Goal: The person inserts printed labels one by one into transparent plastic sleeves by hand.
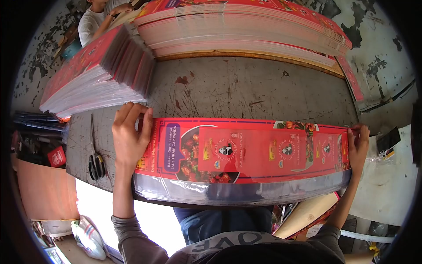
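A long red printed sheet with panda logos lies across the near edge of the table, with a clear plastic strip along its lower side. At its left end, my left hand has its fingers bent around the edge, thumb and fingertips close together near the top corner. My right hand grips the opposite end, its fingers curled at the upper right corner. Black-handled scissors rest on the table to the left of my left hand.
A tall stack of red printed sheets stands along the table's far side. Another leaning stack is at the left. The grey scratched table lies between them and the sheet. A person in a white shirt is at the far left.
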`<state>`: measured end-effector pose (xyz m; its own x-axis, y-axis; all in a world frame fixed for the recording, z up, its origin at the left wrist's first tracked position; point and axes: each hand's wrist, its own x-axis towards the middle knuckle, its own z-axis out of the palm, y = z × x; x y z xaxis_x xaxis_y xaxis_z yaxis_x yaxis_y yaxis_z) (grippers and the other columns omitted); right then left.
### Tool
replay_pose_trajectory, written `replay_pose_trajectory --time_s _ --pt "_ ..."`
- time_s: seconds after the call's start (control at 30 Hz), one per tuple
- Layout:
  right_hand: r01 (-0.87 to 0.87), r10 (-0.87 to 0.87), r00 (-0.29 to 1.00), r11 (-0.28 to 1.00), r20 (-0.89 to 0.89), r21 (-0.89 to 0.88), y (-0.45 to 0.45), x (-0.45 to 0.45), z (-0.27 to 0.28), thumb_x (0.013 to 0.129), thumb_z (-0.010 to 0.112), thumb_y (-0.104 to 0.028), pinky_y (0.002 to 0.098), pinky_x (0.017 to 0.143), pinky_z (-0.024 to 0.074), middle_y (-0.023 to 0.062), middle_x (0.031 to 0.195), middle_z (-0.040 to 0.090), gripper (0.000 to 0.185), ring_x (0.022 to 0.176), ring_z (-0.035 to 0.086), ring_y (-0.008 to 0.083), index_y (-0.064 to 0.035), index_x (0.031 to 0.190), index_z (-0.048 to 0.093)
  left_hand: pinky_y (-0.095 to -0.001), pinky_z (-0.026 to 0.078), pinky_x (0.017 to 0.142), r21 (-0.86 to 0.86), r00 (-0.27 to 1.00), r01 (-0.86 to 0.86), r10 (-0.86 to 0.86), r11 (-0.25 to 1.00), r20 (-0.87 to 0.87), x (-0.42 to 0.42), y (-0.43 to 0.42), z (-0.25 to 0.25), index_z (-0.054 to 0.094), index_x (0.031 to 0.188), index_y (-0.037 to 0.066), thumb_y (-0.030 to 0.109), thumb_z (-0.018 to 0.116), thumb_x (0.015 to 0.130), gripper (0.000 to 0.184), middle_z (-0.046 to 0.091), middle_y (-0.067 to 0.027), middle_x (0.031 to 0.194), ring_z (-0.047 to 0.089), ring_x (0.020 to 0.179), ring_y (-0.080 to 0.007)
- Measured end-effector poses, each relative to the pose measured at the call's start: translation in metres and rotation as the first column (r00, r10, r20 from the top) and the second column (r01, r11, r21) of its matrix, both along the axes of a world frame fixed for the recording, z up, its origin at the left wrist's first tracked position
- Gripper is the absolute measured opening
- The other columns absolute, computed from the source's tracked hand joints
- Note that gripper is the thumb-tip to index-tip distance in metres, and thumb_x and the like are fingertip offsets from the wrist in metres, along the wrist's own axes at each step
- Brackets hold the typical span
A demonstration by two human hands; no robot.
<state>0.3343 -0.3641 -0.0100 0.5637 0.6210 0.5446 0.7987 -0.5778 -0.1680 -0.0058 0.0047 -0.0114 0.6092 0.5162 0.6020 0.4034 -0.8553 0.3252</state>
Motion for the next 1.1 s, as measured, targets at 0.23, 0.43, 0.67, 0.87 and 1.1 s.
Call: replay_pose_trajectory --time_s 0.23,0.43,0.67,0.87,1.1 --pt "0.024 -0.024 1.0 1.0 0.003 0.007 0.0007 0.0002 0.0022 0.084 0.055 -0.008 0.0317 0.067 0.0375 0.0125 0.079 0.05 0.011 0.073 0.047 0.0253 0.0018 0.085 0.048 -0.0327 0.038 0.063 0.072 1.0 -0.017 0.018 0.997 -0.011 -0.0022 -0.0006 0.0007 0.058 0.072 0.003 0.003 0.061 0.076 0.005 0.058 -0.0071 0.068 0.054 0.062 -0.0231" --pt "0.045 -0.046 0.999 0.999 -0.007 -0.013 -0.0013 0.0005 0.0006 0.084 0.055 -0.008 0.0324 0.066 0.0368 0.0122 0.075 0.049 0.013 0.071 0.046 0.0256 0.0015 0.082 0.047 -0.0312 0.039 0.065 0.062 0.998 -0.064 0.063 0.996 0.016 -0.0019 -0.0035 0.0002 0.058 0.077 0.003 0.004 0.061 0.077 0.003 0.061 -0.0065 0.072 0.056 0.062 -0.0213" --pt "0.043 -0.043 0.999 0.999 -0.011 -0.004 -0.0028 0.0024 -0.0003 0.085 0.055 -0.009 0.0331 0.064 0.0368 0.0123 0.075 0.05 0.014 0.07 0.045 0.0249 0.001 0.082 0.046 -0.033 0.041 0.065 -0.008 0.999 -0.051 0.051 0.999 0.012 -0.0004 -0.0038 0.0014 0.057 0.077 0.003 0.003 0.061 0.077 0.004 0.061 -0.0084 0.07 0.056 0.06 -0.0223" --pt "0.037 -0.037 0.999 0.999 -0.001 0.005 -0.0021 0.0017 -0.001 0.085 0.055 -0.01 0.0337 0.067 0.037 0.0126 0.073 0.049 0.014 0.069 0.044 0.0258 0.0005 0.082 0.046 -0.0329 0.042 0.059 -0.037 0.997 -0.069 0.07 0.997 0.036 0.0004 -0.0032 -0.0008 0.057 0.075 0.0 0.004 0.061 0.078 0.006 0.058 -0.0088 0.067 0.055 0.058 -0.0223" --pt "0.074 -0.074 0.997 0.997 -0.026 0.003 -0.0009 -0.0001 0.0023 0.086 0.055 -0.01 0.0344 0.069 0.0363 0.0123 0.07 0.047 0.016 0.066 0.042 0.0262 0.0008 0.079 0.045 -0.0334 0.041 0.056 -0.024 0.997 -0.075 0.075 0.997 0.024 0.0003 -0.0027 0.0004 0.056 0.069 -0.001 0.004 0.061 0.078 0.011 0.056 -0.0099 0.062 0.052 0.054 -0.0224"
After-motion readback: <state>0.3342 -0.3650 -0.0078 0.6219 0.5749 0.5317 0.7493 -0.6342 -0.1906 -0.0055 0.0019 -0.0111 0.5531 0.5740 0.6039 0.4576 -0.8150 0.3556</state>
